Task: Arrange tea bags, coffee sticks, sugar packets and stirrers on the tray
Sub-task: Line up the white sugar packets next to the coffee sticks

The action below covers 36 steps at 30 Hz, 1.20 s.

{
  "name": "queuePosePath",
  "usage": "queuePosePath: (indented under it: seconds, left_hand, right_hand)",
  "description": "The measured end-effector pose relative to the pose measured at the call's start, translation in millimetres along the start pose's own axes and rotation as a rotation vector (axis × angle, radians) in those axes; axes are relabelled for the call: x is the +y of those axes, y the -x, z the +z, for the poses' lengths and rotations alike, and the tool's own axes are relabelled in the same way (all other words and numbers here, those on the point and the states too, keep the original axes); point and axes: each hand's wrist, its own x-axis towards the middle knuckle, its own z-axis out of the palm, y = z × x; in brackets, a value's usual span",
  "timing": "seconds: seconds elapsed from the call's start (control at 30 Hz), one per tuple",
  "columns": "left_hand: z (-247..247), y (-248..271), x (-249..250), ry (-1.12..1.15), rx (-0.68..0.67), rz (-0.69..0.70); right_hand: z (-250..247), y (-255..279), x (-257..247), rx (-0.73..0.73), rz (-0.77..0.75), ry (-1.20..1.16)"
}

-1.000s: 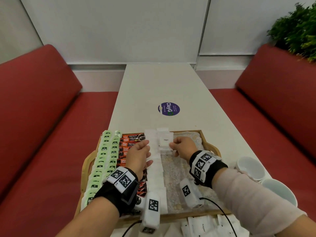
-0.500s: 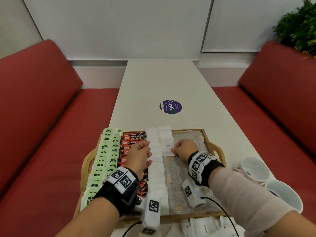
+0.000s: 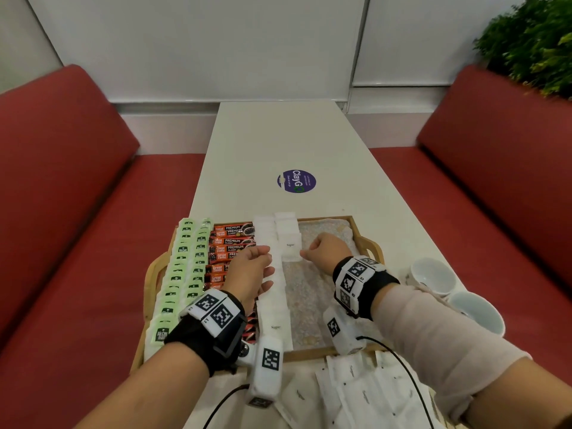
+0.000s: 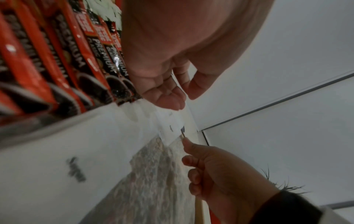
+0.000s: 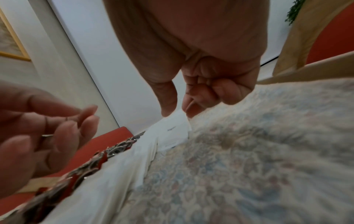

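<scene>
Left hand over the sugar row, right hand pinching a packet

The left hand point(image 4: 172, 50) fills the top centre, its fingers loosely curled, fingertips point(image 4: 168, 103) just above a white sugar packet point(image 4: 176, 125) at mid-frame. From the lower right the right hand point(image 4: 216, 174) pinches that packet's near corner. Red-and-black coffee sticks point(image 4: 63, 60) marked "PREMIUM" fan across the upper left; a blurred row of white sugar packets point(image 4: 67, 159) runs beneath them, beside the tray's patterned liner point(image 4: 153, 189).

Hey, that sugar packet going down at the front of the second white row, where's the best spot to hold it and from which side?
Hold the sugar packet by its free right edge, coming from the right over the bare tray liner. It lies flat and thin, its left edge butts against the first sugar row, so only a pinch works there, as the right hand does.
</scene>
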Motion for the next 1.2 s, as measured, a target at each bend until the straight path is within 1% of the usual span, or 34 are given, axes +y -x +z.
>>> queuePosePath:
  seconds: [0.17, 0.3, 0.5, 0.63, 0.8, 0.87, 0.93, 1.07, 1.2]
  left_hand:
    - [11.3, 33.0, -10.6, -0.036, -0.070, -0.017]
    - [19.8, 57.7, -23.8, -0.074, -0.117, -0.031]
    - [35.3, 94.1, -50.6, -0.169, -0.169, -0.070]
    - [45.6, 109.8, -69.1, -0.262, -0.233, -0.116]
    - [54.5, 128.2, -85.7, -0.375, -0.265, -0.151]
    - [56.3, 133.2, -91.4, -0.413, -0.257, -0.138]
    - [56.8, 133.8, -98.0, -0.486, -0.257, -0.096]
    - [56.2, 133.7, -107.3, -0.745, -0.274, 0.034]
    - [57.4, 133.9, -112.0, -1.035, -0.287, 0.144]
  right_hand:
    - [-15.0, 44.1, 14.8, 0.054, -0.064, -0.024]
    - [-23.3, 80.1, 32.3, 0.079, -0.073, -0.033]
    - [-32.1, 129.3, 73.6, 0.041, -0.017, 0.040]
    - [-37.5, 156.5, 101.3, 0.002, 0.032, 0.092]
    - [-36.4, 183.9, 128.0, -0.066, 0.092, 0.225]
    - [-32.4, 190.0, 135.8, -0.063, 0.099, 0.314]
    - [-27.5, 192.5, 142.5, -0.022, 0.098, 0.373]
    - [-20.1, 192.9, 150.3, 0.071, 0.110, 0.399]
    - [-17.1, 193.7, 150.9, 0.027, 0.130, 0.364]
